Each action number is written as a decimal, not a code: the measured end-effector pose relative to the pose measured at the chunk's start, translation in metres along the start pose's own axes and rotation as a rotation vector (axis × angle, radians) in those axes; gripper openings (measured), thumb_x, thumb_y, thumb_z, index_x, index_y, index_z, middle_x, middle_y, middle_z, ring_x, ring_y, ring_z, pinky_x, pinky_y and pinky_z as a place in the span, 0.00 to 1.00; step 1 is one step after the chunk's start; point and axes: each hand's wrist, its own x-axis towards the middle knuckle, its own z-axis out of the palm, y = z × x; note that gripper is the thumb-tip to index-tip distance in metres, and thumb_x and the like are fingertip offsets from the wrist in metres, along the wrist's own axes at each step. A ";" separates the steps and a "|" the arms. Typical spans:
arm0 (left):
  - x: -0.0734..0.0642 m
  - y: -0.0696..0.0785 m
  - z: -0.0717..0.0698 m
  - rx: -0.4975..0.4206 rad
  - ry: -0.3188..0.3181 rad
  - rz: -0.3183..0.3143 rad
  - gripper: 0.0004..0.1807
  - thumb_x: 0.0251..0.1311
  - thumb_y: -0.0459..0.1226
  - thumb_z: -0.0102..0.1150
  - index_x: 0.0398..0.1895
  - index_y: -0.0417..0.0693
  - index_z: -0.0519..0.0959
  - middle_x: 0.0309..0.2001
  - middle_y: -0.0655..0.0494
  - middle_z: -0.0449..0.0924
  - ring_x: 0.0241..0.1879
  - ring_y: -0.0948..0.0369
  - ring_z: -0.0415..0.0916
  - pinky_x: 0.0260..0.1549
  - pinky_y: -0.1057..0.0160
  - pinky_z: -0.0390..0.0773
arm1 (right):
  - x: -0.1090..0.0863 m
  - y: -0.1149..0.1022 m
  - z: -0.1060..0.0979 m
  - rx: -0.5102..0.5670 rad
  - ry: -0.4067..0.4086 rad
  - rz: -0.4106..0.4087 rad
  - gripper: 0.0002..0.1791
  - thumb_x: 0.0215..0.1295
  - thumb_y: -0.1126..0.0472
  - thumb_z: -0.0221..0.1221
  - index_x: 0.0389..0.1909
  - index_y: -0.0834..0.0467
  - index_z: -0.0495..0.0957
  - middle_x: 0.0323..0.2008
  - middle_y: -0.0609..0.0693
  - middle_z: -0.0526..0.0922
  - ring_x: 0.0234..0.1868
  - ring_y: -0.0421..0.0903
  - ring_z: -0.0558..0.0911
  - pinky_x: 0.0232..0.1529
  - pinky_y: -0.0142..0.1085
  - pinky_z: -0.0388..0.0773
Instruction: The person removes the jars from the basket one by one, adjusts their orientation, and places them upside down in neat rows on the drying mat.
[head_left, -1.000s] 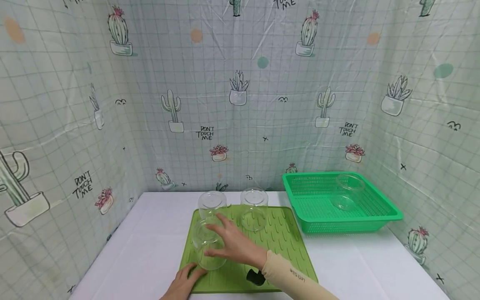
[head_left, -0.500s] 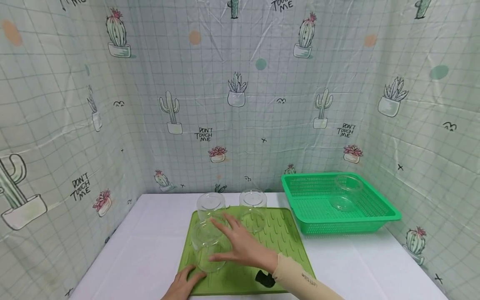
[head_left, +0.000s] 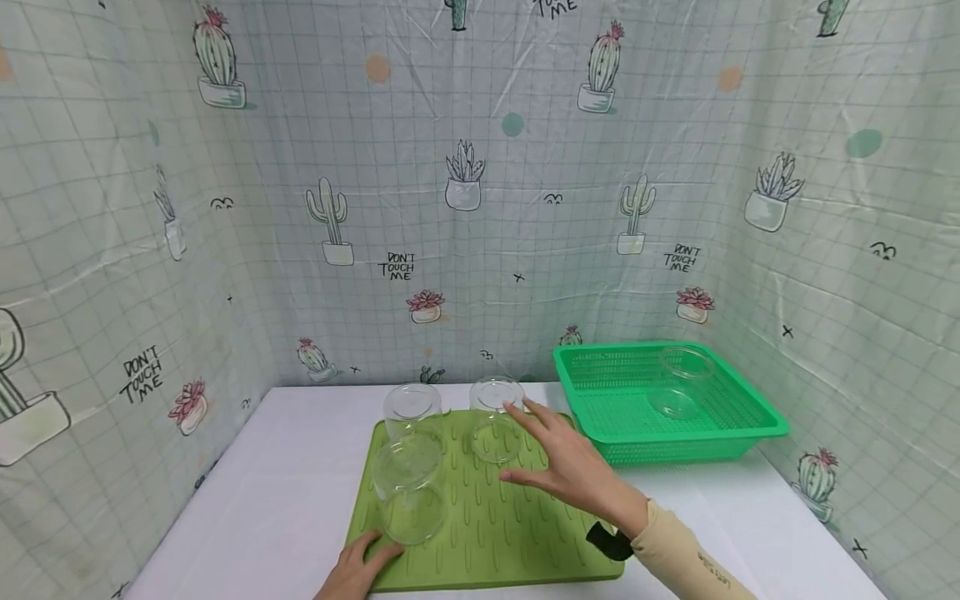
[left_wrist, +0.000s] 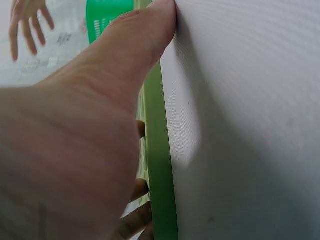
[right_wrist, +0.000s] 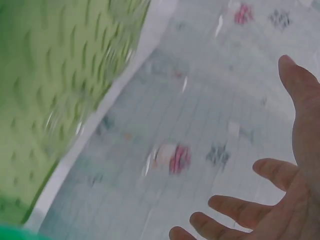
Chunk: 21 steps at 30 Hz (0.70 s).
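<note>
Three clear cups stand on a ribbed green mat [head_left: 525, 542] in the head view and appear bottom up: a front-left cup [head_left: 411, 500], a back-left cup [head_left: 412, 408] and a back-right cup [head_left: 496, 421]. My left hand [head_left: 356, 567] rests at the mat's front-left edge, near the front-left cup. In the left wrist view its thumb [left_wrist: 145, 30] lies along the mat's rim. My right hand [head_left: 573, 462] is over the mat's right half with fingers spread, holding nothing. In the right wrist view its fingers [right_wrist: 240, 210] are also spread apart.
A green plastic basket [head_left: 592, 425] stands at the back right of the white table [head_left: 262, 500]. One more clear cup [head_left: 681, 387] is inside it. A cactus-patterned curtain [head_left: 480, 233] encloses the table at the back and both sides.
My right hand has moved away from the front-left cup, to the right across the mat. My left hand keeps its place at the mat's edge. The view has turned slightly right.
</note>
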 end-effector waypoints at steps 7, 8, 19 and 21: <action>-0.004 -0.002 -0.001 0.015 0.045 0.003 0.41 0.45 0.60 0.68 0.58 0.45 0.70 0.57 0.27 0.65 0.54 0.28 0.66 0.40 0.32 0.72 | -0.011 0.042 -0.027 0.068 0.038 0.144 0.49 0.55 0.32 0.62 0.75 0.41 0.53 0.73 0.56 0.59 0.70 0.63 0.62 0.58 0.64 0.67; -0.004 -0.003 0.000 0.013 0.041 -0.003 0.41 0.45 0.60 0.68 0.58 0.45 0.70 0.57 0.27 0.65 0.54 0.28 0.66 0.40 0.32 0.72 | -0.012 0.050 -0.030 0.090 0.042 0.163 0.49 0.56 0.34 0.62 0.75 0.41 0.53 0.73 0.56 0.59 0.71 0.63 0.62 0.59 0.64 0.66; -0.004 -0.006 0.002 0.006 -0.009 -0.030 0.40 0.49 0.61 0.65 0.59 0.46 0.70 0.58 0.27 0.64 0.55 0.28 0.65 0.40 0.32 0.72 | -0.002 0.125 -0.093 0.172 0.128 0.477 0.49 0.68 0.36 0.51 0.78 0.49 0.36 0.74 0.69 0.49 0.68 0.71 0.60 0.56 0.67 0.64; -0.003 -0.006 0.001 0.011 -0.007 -0.018 0.41 0.48 0.61 0.65 0.60 0.46 0.69 0.59 0.27 0.64 0.55 0.28 0.65 0.40 0.32 0.72 | 0.002 0.135 -0.104 0.199 0.185 0.527 0.49 0.68 0.35 0.50 0.78 0.48 0.34 0.75 0.67 0.47 0.70 0.71 0.55 0.59 0.68 0.60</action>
